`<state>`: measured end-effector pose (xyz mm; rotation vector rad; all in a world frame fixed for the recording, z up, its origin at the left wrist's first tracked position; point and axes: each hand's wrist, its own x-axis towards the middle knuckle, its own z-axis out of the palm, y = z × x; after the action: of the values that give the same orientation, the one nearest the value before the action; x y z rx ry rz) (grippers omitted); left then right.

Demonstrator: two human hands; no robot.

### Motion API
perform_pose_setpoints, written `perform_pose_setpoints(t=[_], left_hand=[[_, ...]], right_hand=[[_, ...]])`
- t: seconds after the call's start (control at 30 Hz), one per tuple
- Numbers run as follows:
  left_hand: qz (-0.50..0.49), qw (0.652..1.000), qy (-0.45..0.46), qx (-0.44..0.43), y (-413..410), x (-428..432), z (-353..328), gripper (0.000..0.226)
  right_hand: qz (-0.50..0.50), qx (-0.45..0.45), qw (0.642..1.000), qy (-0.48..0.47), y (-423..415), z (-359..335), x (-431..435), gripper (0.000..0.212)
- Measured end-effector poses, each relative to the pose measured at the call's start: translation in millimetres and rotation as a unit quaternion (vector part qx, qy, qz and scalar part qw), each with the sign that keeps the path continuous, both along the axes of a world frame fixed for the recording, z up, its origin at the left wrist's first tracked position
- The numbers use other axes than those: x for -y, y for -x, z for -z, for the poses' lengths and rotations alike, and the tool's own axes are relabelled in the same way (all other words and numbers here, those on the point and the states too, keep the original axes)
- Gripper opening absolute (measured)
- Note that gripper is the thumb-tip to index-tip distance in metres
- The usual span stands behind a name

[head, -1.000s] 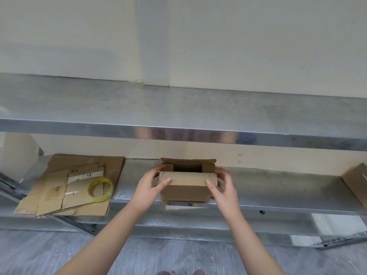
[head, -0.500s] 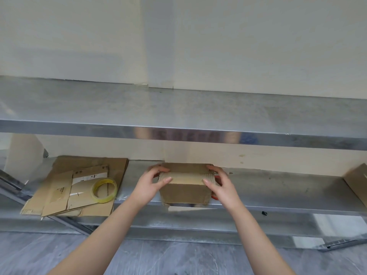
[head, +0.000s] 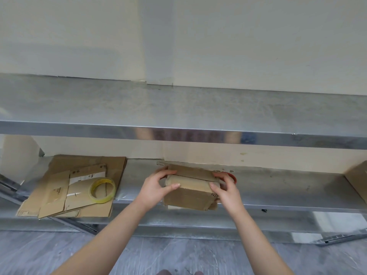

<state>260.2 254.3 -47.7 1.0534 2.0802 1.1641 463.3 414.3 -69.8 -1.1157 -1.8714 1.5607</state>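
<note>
Head view, items as seen:

1. Cardboard box (head: 190, 188): small, brown, worn. Sits at front edge of lower shelf (head: 278, 187), roughly centre; bottom front looks to overhang the lip. Top flaps folded down, seam visible across the top.
2. Left hand (head: 155, 187): grips box's left end, fingers curled over the top flap, thumb on the near flap.
3. Right hand (head: 226, 190): grips box's right end likewise, fingers on top, thumb pressing the near flap.
4. Tape roll (head: 102, 190): yellowish, lies on flat cardboard stack (head: 79, 171), well apart to the left of the box.
5. Red item (head: 232, 176): just behind right hand, mostly hidden; type can't be told.
6. Upper shelf (head: 178, 108): metal, overhangs the work area.

Risks (judgement):
- Flaps prob. spring up if either hand eases off; no tape on the seam yet.
- Reaching for the tape leaves one hand holding; box may slide or tip off the shelf edge.
- Hard squeeze could buckle the soft, worn walls.
</note>
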Motion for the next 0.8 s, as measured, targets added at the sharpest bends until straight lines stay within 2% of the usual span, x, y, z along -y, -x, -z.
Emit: perform_pose_setpoints(t=[0.2,0.3,0.5,0.67,0.8], left_hand=[[0.013,0.999,0.003,0.040,-9,-27,5,0.041],[0.021,0.999,0.010,0.041,-11,-34,9,0.039],[0.024,0.999,0.016,0.045,0,-30,22,0.037],[0.019,1.000,0.013,0.009,2,-41,17,0.050],[0.059,0.995,0.048,-0.068,1,-41,17,0.056]], right_hand=[[0.024,0.015,0.998,-0.049,-10,-7,-21,0.027],[0.011,0.037,0.998,-0.043,-12,-3,-29,0.028],[0.040,0.002,0.999,-0.026,3,6,-22,0.030],[0.026,0.034,0.999,-0.033,7,4,-36,0.031],[-0.024,0.109,0.983,-0.145,-4,6,-33,0.044]])
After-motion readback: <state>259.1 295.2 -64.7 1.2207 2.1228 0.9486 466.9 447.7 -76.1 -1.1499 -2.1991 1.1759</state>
